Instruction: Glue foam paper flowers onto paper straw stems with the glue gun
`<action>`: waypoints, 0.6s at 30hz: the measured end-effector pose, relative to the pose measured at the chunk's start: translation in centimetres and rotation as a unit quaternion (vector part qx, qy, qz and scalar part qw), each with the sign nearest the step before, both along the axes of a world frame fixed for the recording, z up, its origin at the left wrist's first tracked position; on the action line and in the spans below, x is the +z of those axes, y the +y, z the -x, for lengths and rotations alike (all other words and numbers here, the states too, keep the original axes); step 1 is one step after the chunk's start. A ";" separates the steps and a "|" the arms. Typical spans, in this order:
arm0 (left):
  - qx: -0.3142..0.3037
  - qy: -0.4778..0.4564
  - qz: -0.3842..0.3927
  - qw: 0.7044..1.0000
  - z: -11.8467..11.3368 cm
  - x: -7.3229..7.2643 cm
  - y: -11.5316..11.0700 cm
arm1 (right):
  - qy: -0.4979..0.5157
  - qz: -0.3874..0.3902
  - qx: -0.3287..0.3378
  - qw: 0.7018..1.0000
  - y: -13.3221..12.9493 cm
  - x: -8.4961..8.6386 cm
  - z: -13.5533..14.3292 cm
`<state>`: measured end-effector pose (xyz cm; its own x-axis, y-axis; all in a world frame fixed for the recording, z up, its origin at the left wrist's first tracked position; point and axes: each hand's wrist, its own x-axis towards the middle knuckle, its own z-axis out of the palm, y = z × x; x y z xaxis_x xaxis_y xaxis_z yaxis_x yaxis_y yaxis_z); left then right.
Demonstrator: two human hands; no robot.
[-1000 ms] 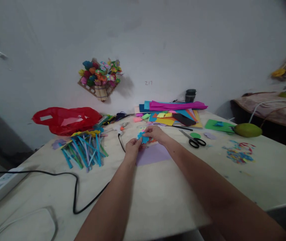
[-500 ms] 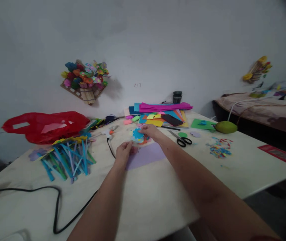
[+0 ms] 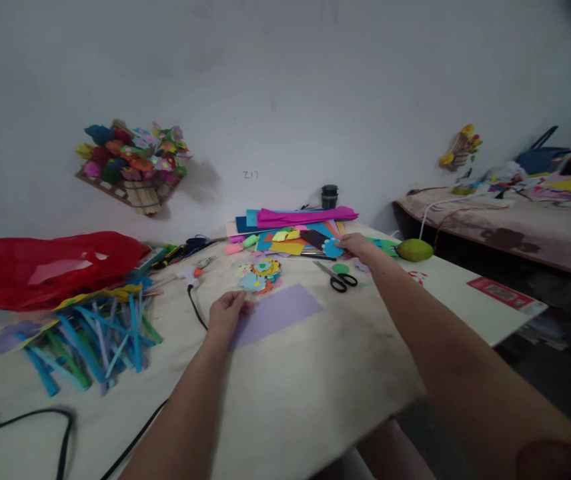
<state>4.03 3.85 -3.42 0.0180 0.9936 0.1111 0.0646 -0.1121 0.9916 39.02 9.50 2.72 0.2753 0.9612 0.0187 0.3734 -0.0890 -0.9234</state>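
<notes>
My right hand (image 3: 358,248) is raised toward the back right of the table, its fingers closed on a blue scalloped paper piece (image 3: 332,248). My left hand (image 3: 230,312) rests at the left edge of a purple sheet (image 3: 280,313), fingers drawn together; what they hold, if anything, is too small to name. Just beyond the sheet lies a cluster of colourful flower cutouts (image 3: 259,275). Black-handled scissors (image 3: 341,280) lie to the right of the sheet, beside a green paper circle (image 3: 340,268).
A glue gun (image 3: 190,277) with a black cord lies left of the cutouts. Rolled paper strips (image 3: 100,340) and a red plastic bag (image 3: 60,267) fill the left side. Stacked coloured sheets (image 3: 305,217) lie at the back. A green fruit (image 3: 414,250) is at the right.
My right hand has moved right with the blue scalloped piece, away from the cutouts. My left hand stays by the purple sheet. The view has turned to the right.
</notes>
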 end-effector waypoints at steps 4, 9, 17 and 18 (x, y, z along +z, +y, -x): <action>0.004 0.015 0.005 1.000 0.0 0.1 0.0 | -0.032 0.053 0.001 0.998 -1.0 -0.1 -3.3; 0.008 0.012 0.010 1.000 -0.2 0.3 -0.2 | -0.154 0.127 0.034 0.979 -1.7 0.0 -3.9; 0.009 -0.004 0.005 1.000 -0.2 0.1 -0.1 | -0.456 0.177 0.041 0.871 -1.0 0.2 -1.9; 0.009 -0.004 0.004 1.000 -0.2 0.0 0.0 | -0.464 0.175 0.024 0.868 -0.9 0.2 -1.8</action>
<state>4.25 3.83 -3.45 -0.0007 0.9946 0.1036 0.0592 -0.1034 0.9929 40.84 8.64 2.96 0.2575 0.9625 -0.0849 0.9528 -0.2675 -0.1434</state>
